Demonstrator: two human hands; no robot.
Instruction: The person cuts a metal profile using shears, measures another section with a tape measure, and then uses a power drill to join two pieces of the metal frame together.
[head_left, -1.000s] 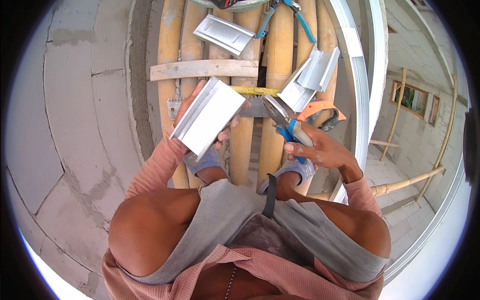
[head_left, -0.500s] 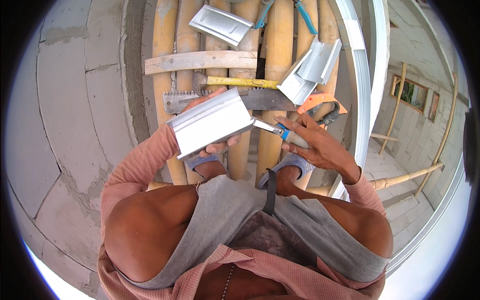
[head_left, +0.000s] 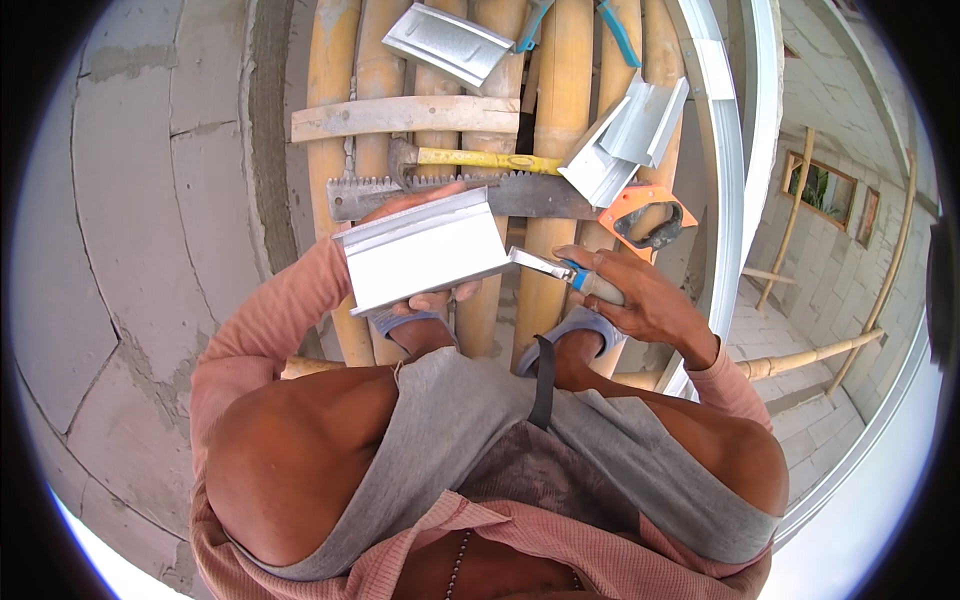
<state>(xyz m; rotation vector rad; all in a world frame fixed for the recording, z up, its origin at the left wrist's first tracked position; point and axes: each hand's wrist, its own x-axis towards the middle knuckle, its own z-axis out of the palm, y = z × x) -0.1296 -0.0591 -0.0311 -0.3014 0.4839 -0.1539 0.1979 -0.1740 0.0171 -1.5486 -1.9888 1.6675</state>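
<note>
My left hand grips a short length of silvery metal channel, its fingers showing above and below the piece. Most of that palm is hidden behind the metal. In my right hand is a hand tool with a narrow metal blade and a grey-and-blue handle; its exact kind is unclear. The blade's tip is close to the channel's right end, a small gap apart. Just beyond my left hand lie a toothed saw with an orange handle and a claw hammer with a yellow handle.
Bamboo poles form the platform under my feet. On them rest a wooden strip, another cut channel piece, nested channel pieces and a blue-handled tool. Long metal framing runs along the right; a block wall stands left.
The tool's tip has drawn back slightly from the channel's end. The channel has turned a little, lying more level, and my right hand has shifted slightly right.
</note>
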